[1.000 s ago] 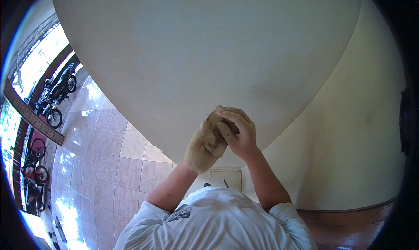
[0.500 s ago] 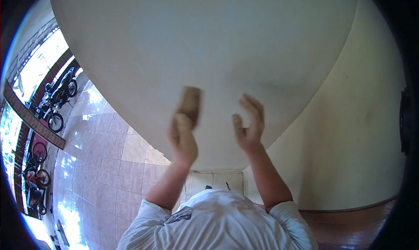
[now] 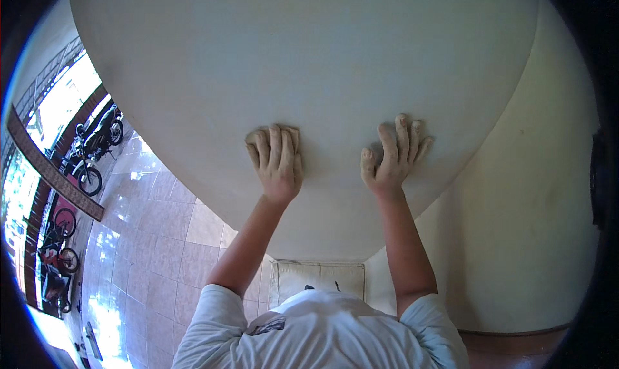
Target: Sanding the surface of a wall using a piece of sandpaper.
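Observation:
My left hand (image 3: 278,166) presses a tan, flat rectangular pad (image 3: 294,135) against a large pale wall surface (image 3: 335,59). The fingers lie over the pad, so only its edges show at the fingertips and sides, and its exact kind cannot be made out. To the right, my right hand (image 3: 396,156) rests on the same surface, fingers spread and nothing in it. Both hands look dusty.
Below the surface is a cream cushioned seat (image 3: 319,280), partly hidden by my shirt. A pale side wall (image 3: 516,227) stands at the right. Glossy floor tiles (image 3: 151,221) stretch left, towards parked motorcycles (image 3: 97,140) and a bicycle (image 3: 64,224).
My left hand has turned from holding the pad edge-on, off the surface, to pressing it flat there. My right hand has moved right and spread out against the surface.

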Tool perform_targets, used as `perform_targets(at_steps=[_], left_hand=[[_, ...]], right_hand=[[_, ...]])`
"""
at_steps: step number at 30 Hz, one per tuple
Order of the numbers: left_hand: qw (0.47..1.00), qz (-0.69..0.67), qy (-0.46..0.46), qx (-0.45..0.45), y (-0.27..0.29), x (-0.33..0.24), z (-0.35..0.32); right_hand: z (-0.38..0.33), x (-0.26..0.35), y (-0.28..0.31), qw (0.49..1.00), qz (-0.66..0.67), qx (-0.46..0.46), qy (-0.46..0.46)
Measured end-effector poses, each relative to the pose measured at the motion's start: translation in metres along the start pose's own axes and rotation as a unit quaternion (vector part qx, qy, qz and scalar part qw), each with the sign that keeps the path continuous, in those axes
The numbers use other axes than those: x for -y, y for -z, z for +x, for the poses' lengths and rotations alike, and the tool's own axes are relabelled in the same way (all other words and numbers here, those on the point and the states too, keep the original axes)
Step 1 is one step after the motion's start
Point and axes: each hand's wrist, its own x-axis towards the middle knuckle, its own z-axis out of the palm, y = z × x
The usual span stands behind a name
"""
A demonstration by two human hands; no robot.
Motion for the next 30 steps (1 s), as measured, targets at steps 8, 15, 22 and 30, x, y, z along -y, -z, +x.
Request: perform_targets(at_steps=[8, 15, 22, 30], left_hand=[[0.996, 0.013, 0.041, -0.082, 0.038, 0.023, 0.176], [0.998, 0.007, -0.063, 0.008, 0.008, 0.004, 0.047], [0.995, 0.024, 0.018, -0.094, 0.038, 0.031, 0.179], [0.995, -0.002, -0.035, 0.098, 0.015, -0.022, 0.027]], right_hand=[[-0.005, -0.004, -0.003, 1.0, 0.009, -0.009, 0.003], [0.0, 0.003, -0.004, 1.0, 0.028, -0.007, 0.005], [-0.007, 0.003, -0.003, 1.0, 0.027, -0.009, -0.003], [-0.008, 0.008, -0.005, 1.0, 0.012, -0.007, 0.011]])
